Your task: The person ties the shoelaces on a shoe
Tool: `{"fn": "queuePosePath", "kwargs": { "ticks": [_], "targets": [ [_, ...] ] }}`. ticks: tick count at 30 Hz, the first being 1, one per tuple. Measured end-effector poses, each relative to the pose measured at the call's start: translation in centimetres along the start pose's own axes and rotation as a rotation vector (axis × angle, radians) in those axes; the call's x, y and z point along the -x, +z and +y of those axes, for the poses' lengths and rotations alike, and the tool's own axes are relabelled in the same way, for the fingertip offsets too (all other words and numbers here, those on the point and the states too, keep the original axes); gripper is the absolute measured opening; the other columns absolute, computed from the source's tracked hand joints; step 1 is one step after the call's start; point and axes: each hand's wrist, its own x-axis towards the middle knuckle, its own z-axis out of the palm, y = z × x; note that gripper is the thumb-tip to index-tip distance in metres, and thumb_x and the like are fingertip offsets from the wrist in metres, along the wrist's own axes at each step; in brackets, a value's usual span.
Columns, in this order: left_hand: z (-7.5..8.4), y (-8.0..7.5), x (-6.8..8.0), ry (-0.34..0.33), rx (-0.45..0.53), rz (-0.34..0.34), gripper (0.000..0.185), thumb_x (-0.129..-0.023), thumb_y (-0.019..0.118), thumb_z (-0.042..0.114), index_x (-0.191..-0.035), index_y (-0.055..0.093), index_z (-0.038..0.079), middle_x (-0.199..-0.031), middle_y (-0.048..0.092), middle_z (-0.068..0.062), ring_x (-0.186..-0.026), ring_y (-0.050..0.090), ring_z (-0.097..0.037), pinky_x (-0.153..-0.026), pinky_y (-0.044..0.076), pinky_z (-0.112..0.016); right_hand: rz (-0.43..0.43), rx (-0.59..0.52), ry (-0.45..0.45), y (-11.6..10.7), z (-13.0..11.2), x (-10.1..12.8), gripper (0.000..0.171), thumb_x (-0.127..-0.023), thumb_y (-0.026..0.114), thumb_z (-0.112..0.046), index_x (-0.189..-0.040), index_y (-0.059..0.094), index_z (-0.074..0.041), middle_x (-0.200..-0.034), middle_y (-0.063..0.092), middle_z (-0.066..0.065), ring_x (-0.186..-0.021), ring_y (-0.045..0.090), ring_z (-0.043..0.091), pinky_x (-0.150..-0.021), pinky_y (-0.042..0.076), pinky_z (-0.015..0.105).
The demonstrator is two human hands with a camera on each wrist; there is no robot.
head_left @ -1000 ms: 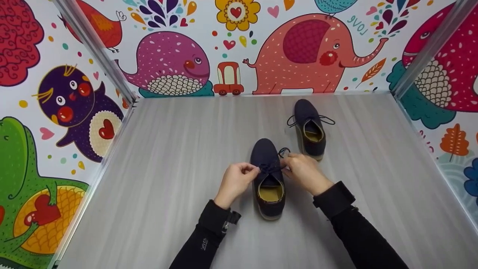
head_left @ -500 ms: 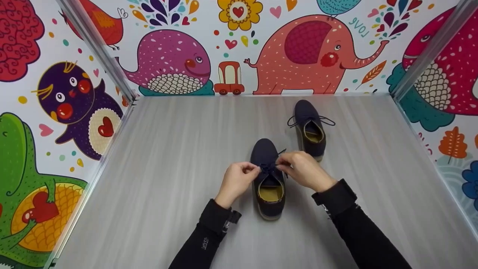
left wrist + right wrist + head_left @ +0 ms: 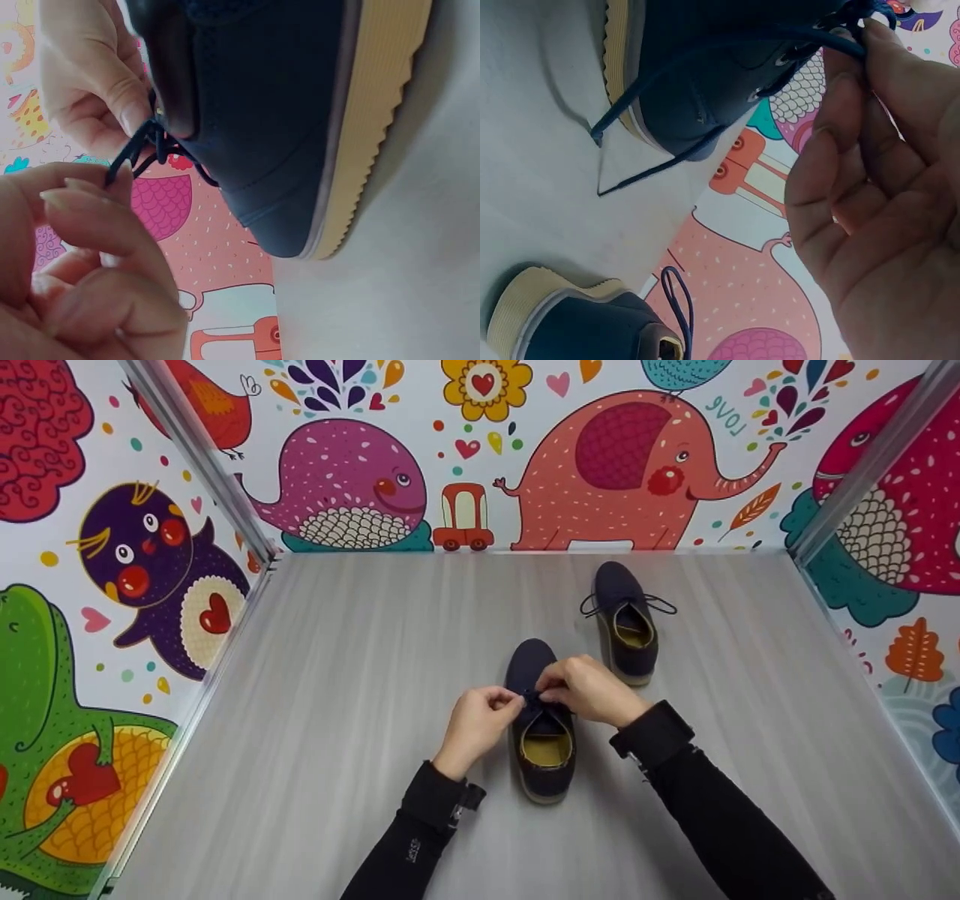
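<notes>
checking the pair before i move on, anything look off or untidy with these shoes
Yes. The far shoe has untied laces splayed on the table. The near shoe is mid-tying, left hand and right hand pinching its lace.

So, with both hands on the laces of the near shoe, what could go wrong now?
The left hand only pinches the lace at its fingertips, so it may slip out.

The right hand pulls across the near shoe, which nothing holds down; it may tip or slide.

One loose lace end trails on the table and may snag.
</notes>
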Motion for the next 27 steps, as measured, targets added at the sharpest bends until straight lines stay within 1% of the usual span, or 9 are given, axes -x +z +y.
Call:
{"fn": "queuePosePath", "kwargs": {
  "ticks": [4,6,9,12,18,21,24,27],
  "targets": [
    [-0.1,0.0,-0.1,0.007,-0.009,0.01,0.015,-0.092,0.072,0.02,-0.087,0.075,0.006,-0.068,0.059,0.006,-0.057,0.049,-0.007,-0.054,0.038,-0.022,-0.043,-0.027,0.025,-0.2,0.0,0.1,0.005,-0.09,0.073,-0.007,-0.094,0.075,-0.01,-0.083,0.07,-0.001,-0.065,0.06,0.007,-0.058,0.05,0.025],
    [-0.1,0.0,-0.1,0.006,-0.015,0.012,0.014,-0.092,0.072,0.02,-0.087,0.075,0.007,-0.068,0.059,0.006,-0.057,0.049,-0.007,-0.054,0.038,-0.022,-0.055,-0.013,0.017,-0.3,-0.1,0.2,0.005,-0.09,0.073,-0.007,-0.092,0.075,-0.01,-0.084,0.071,-0.002,-0.067,0.06,0.007,-0.06,0.05,0.025],
    [0.0,-0.1,-0.1,-0.001,-0.015,0.006,0.013,-0.092,0.071,0.02,-0.087,0.075,0.008,-0.067,0.059,0.007,-0.056,0.048,-0.007,-0.053,0.038,-0.022,-0.056,0.011,0.003,-0.4,-0.4,0.2,0.005,-0.088,0.074,-0.005,-0.087,0.075,-0.01,-0.083,0.071,-0.001,-0.07,0.062,0.009,-0.062,0.051,0.027],
    [0.1,-0.1,-0.2,-0.012,-0.01,0.0,0.013,-0.093,0.07,0.019,-0.087,0.075,0.009,-0.066,0.057,0.007,-0.053,0.046,-0.007,-0.051,0.036,-0.022,-0.048,0.022,0.009,-0.3,-0.7,0.1,0.004,-0.088,0.074,-0.005,-0.087,0.073,-0.008,-0.079,0.069,0.0,-0.068,0.062,0.011,-0.06,0.05,0.028],
    [0.0,-0.1,-0.2,-0.021,-0.013,-0.002,0.013,-0.093,0.07,0.019,-0.086,0.075,0.009,-0.064,0.055,0.008,-0.052,0.045,-0.007,-0.05,0.034,-0.022,-0.065,-0.001,0.063,-0.1,-0.8,-0.4,0.005,-0.089,0.074,-0.006,-0.087,0.07,-0.006,-0.071,0.063,-0.001,-0.059,0.054,0.008,-0.054,0.046,0.026],
    [0.0,-0.1,-0.2,-0.019,-0.017,-0.001,0.013,-0.093,0.07,0.019,-0.086,0.075,0.009,-0.064,0.055,0.008,-0.052,0.045,-0.007,-0.05,0.035,-0.022,-0.078,-0.029,0.098,-0.1,-0.7,-0.6,0.005,-0.088,0.074,-0.005,-0.087,0.07,-0.005,-0.07,0.062,-0.001,-0.056,0.053,0.007,-0.051,0.047,0.025],
    [0.0,-0.1,-0.2,-0.022,-0.02,-0.001,0.013,-0.093,0.071,0.019,-0.087,0.075,0.009,-0.065,0.056,0.008,-0.052,0.046,-0.007,-0.05,0.035,-0.022,-0.115,-0.081,0.138,-0.2,-0.6,-0.9,0.005,-0.089,0.074,-0.006,-0.09,0.069,-0.004,-0.071,0.064,-0.001,-0.056,0.055,0.008,-0.051,0.048,0.026],
    [0.0,-0.1,-0.2,-0.024,-0.023,-0.003,0.013,-0.093,0.07,0.02,-0.087,0.075,0.009,-0.065,0.056,0.008,-0.052,0.046,-0.007,-0.05,0.036,-0.022,-0.194,-0.119,0.187,-0.5,-0.5,-1.3,0.005,-0.09,0.073,-0.008,-0.092,0.07,-0.005,-0.072,0.065,-0.001,-0.058,0.058,0.01,-0.052,0.048,0.026]
  ]
}}
